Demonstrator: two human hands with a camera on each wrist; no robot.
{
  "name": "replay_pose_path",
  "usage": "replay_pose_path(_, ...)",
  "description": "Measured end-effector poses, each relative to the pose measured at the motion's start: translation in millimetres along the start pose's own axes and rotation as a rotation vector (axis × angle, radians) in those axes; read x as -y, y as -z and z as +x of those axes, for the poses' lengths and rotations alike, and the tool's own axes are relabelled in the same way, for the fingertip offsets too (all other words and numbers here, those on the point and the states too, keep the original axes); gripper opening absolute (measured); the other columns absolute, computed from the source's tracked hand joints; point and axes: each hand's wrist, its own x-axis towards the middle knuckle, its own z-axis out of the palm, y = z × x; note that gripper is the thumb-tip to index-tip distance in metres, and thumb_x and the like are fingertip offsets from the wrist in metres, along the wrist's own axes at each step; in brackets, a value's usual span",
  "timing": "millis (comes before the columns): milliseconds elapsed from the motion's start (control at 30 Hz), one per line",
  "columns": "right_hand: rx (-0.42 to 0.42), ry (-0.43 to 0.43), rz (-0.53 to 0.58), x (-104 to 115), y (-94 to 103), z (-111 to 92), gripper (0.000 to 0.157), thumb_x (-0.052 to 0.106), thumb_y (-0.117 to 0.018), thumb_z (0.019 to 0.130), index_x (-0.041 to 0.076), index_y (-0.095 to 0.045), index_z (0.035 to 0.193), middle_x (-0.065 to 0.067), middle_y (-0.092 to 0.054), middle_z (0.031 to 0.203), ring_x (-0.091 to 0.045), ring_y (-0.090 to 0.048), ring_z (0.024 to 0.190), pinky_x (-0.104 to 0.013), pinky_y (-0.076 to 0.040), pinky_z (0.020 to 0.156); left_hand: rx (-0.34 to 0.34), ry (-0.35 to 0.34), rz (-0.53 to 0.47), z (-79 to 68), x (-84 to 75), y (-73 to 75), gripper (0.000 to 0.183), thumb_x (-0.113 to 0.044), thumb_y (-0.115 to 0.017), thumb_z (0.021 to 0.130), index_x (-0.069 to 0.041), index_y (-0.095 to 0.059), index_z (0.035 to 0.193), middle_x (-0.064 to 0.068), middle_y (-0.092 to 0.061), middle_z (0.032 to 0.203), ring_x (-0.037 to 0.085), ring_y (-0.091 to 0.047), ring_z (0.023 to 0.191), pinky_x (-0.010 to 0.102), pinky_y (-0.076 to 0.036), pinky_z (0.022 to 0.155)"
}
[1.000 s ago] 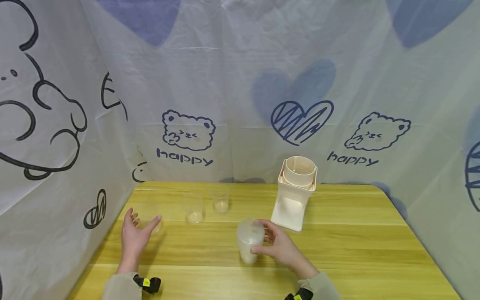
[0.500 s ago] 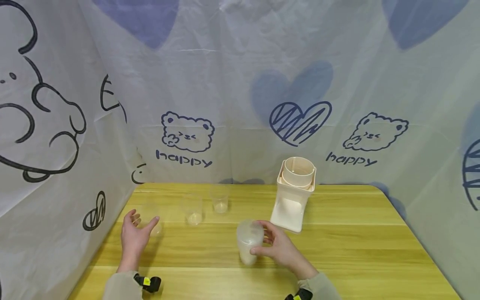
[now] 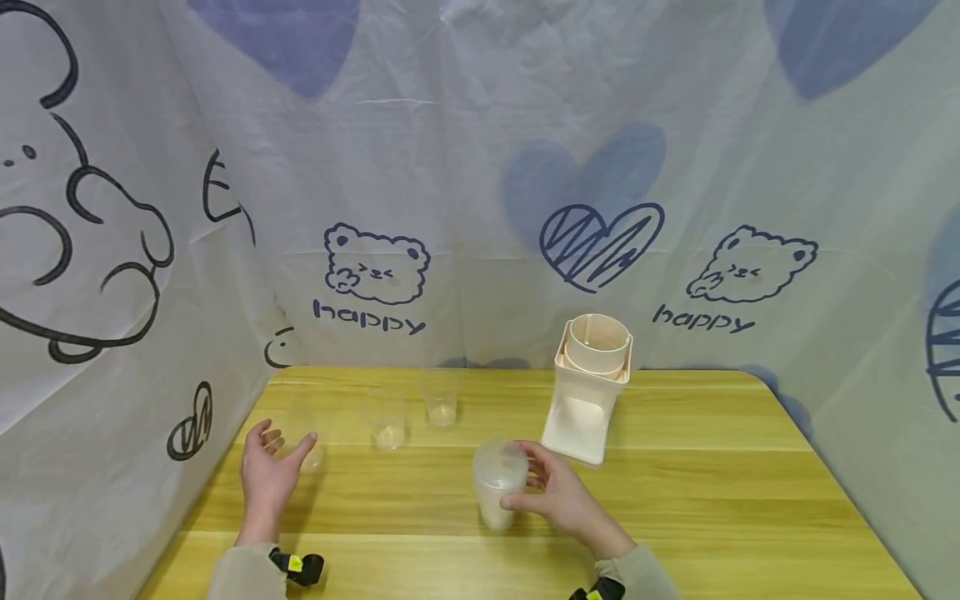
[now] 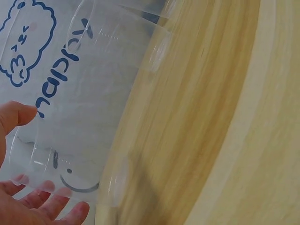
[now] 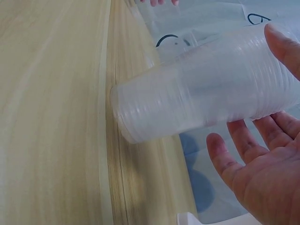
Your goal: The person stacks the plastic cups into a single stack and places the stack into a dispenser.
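Note:
My left hand (image 3: 272,475) is at the table's left side, fingers and thumb curved round a clear plastic cup (image 4: 84,173). In the left wrist view its fingertips show at the cup's lower side and the thumb lies above. My right hand (image 3: 558,492) grips a stack of clear plastic cups (image 3: 498,479) standing at mid-table. The right wrist view shows the nested rims between thumb and fingers, and the stack's base (image 5: 126,115) on the wood. Two more clear cups, one nearer (image 3: 387,421) and one farther back (image 3: 441,400), stand upright between the hands.
A cream plastic stand (image 3: 581,421) with a round ring (image 3: 597,343) on top is behind the right hand. The wooden table (image 3: 712,500) ends at a printed cloth backdrop (image 3: 480,167), and more cloth hangs along the left side.

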Motion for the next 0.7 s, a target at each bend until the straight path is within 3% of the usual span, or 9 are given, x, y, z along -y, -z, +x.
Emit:
replay_pose_path(233,0.008,0.007,0.012,-2,0.7,0,0.070,0.009,-0.081,0.082,-0.002,-0.044,0.140,-0.020,-0.049,0.136,-0.036,-0.051,0.124,-0.048,-0.040,0.107,-0.056,-0.023,-0.013,-4.8,-2.5,-0.2,0.090,-0.040,-0.073,0.088,-0.005,-0.022,0.154,0.024,-0.039,0.143,0.042,-0.039,0.128,0.053,-0.045,0.091)
replay_pose_path(367,0.012,0.006,0.030,-2,1.1,1,0.070,0.008,-0.080,0.082,-0.002,-0.043,0.141,-0.019,-0.049,0.137,-0.035,-0.049,0.126,-0.048,-0.039,0.108,-0.094,-0.035,-0.006,-7.7,-5.8,-0.5,0.085,-0.041,-0.073,0.088,-0.008,-0.029,0.152,0.020,-0.044,0.139,0.038,-0.043,0.124,0.034,-0.048,0.080)
replay_pose_path(500,0.017,-0.001,0.044,-3,1.2,1,0.071,0.008,-0.080,0.082,-0.002,-0.043,0.141,-0.019,-0.048,0.137,-0.035,-0.048,0.126,-0.048,-0.038,0.109,-0.122,-0.053,-0.011,-10.4,-10.0,-2.1,0.080,-0.041,-0.074,0.087,-0.011,-0.034,0.150,0.015,-0.047,0.135,0.031,-0.046,0.121,0.015,-0.043,0.069)
replay_pose_path(700,0.021,0.001,0.055,-2,1.1,1,0.071,0.008,-0.080,0.082,-0.003,-0.042,0.141,-0.019,-0.048,0.137,-0.035,-0.049,0.126,-0.046,-0.040,0.107,-0.146,-0.117,-0.040,-17.6,-20.9,-7.6,0.074,-0.037,-0.074,0.088,-0.011,-0.039,0.147,0.011,-0.050,0.127,0.025,-0.048,0.114,0.016,-0.043,0.075)
